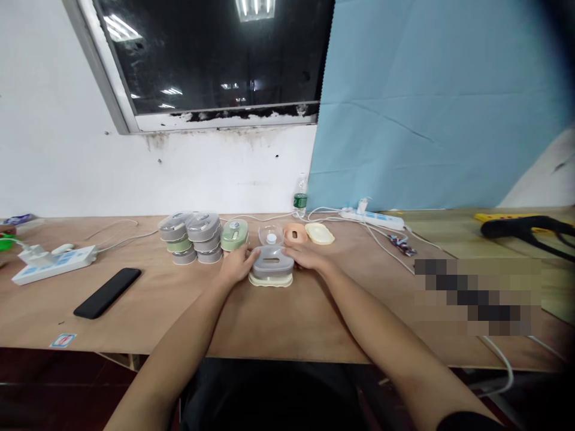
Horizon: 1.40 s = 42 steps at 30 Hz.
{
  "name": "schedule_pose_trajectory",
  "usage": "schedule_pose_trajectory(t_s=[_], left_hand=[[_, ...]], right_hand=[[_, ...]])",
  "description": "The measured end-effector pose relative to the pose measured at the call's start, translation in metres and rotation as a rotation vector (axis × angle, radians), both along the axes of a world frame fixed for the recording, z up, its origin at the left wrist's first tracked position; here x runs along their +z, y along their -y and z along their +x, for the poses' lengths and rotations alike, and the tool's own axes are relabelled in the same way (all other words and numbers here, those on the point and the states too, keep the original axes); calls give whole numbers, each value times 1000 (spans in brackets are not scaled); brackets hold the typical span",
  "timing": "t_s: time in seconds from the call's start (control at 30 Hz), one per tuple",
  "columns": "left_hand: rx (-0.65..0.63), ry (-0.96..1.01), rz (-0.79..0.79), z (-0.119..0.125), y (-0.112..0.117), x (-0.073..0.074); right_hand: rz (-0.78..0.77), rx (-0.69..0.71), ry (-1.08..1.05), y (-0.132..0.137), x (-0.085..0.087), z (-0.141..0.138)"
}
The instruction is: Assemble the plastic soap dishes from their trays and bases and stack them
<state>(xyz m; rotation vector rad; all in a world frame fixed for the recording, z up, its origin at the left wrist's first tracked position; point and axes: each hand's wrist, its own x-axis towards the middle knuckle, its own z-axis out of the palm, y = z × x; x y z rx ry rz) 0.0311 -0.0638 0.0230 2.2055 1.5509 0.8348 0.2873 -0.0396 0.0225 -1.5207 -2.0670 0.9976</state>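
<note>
My left hand [238,266] and my right hand [305,256] press against opposite sides of a grey plastic soap box [272,267], which has a slot in its top. The box sits on a cream ribbed tray [270,280]. Just behind it stands a clear dome with a white cap [271,235]. Left of my hands are several stacked grey and green containers [190,237] and a green lidded box [234,234]. Right of the dome lie a peach piece [295,234] and a cream dish [320,233].
The plywood table [269,323] holds a black phone [106,293] and a white power strip [54,264] at left. A water bottle [300,196] and another power strip [372,219] stand at the back. Cables trail along the rear. A blurred patch covers the right side.
</note>
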Motion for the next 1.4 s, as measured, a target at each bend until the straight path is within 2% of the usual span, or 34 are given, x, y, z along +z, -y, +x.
schedule_pose_trajectory(t_s=[0.17,0.47,0.53,0.67,0.77,0.87,1.03,1.23,1.4], left_hand=[[-219,-144,-96,-1,-6,-7],[-210,-151,-122,-1,-8,-10],[-203,-152,-128,-1,-8,-10],[-201,-148,-126,0,-8,-10],[-190,-164,-119,0,-9,-11],[-192,-166,-126,-1,-10,-13],[-173,-177,-145,-2,-12,-14],[-162,-220,-144,-2,-10,-11],[-103,-237,-133,-1,-8,-10]], right_hand=[[-93,40,202,-3,-1,-2],[-165,88,276,-2,6,-1],[-71,58,260,-2,1,-1],[376,-151,193,-9,-15,-3],[545,-236,109,-17,-26,-3],[597,-178,98,-25,-33,-3],[534,-101,169,-28,-37,-2],[546,-175,68,-28,-39,-1],[627,-363,-63,-23,-31,-2]])
